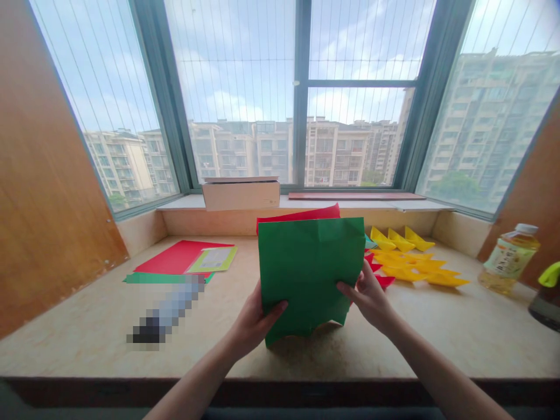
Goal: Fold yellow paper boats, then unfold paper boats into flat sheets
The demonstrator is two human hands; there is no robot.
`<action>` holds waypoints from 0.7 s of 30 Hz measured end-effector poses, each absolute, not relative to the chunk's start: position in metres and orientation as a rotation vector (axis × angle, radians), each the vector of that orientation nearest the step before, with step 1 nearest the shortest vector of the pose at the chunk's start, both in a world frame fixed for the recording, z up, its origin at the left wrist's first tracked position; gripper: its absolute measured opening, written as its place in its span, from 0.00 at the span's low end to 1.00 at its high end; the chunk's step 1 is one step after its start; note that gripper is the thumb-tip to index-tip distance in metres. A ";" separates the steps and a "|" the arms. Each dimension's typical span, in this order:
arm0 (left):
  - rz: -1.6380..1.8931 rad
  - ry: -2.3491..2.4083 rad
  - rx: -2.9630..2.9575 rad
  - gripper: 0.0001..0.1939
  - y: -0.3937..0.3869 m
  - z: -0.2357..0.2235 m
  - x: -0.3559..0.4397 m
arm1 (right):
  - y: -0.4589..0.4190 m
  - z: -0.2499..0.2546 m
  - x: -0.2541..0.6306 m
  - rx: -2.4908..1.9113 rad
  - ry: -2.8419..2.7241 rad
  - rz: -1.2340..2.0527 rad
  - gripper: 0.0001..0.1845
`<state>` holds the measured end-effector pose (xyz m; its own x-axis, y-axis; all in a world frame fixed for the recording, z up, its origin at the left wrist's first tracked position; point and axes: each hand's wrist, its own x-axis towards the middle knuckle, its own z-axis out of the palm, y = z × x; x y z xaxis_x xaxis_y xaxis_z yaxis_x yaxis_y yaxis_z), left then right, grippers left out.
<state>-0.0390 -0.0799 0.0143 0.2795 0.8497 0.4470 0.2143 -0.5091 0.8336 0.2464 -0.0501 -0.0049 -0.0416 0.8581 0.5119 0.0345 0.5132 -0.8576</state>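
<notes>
Green paper sheet (308,274) stands upright over the marble counter (87,344), creases showing near its top edge. Its ragged lower edge sits near the surface, though whether it touches cannot be told. Left hand (254,321) pinches the sheet's lower left side, thumb on the front and fingers out of sight behind; right hand (370,297) pinches the right edge in the same way, and neither hand is spread. Red paper sheet (300,214) rises behind the green.

Folded so far: 3 yellow paper boats (402,239) in a back row, more yellow folded pieces (406,267) overlapping in front of them, and red folded pieces (385,281) just beside the right hand. Flat at the left: red card (177,258), with green card (153,278) under its edge and a yellow-green packet (213,259) on top — 3 sheets in all, apparently unfolded.
</notes>
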 end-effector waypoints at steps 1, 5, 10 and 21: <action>1.236 0.932 1.838 0.28 -0.080 0.015 -0.039 | -0.050 -0.004 0.246 -0.798 -1.441 0.831 0.36; 1.315 0.838 1.570 0.30 -0.076 0.033 -0.037 | -0.051 0.008 0.245 -0.830 -1.465 0.854 0.36; 1.629 0.812 1.345 0.26 -0.067 0.067 -0.021 | -0.056 0.035 0.244 -0.853 -1.552 0.872 0.35; 1.737 0.558 0.976 0.22 -0.062 0.065 -0.007 | -0.055 0.046 0.256 -1.021 -1.479 0.752 0.21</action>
<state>-0.0071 -0.0622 0.0654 -0.1491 0.9253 0.3488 -0.5492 -0.3708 0.7489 0.2558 -0.0546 0.0459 0.0076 0.9033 0.4288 0.1860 0.4201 -0.8882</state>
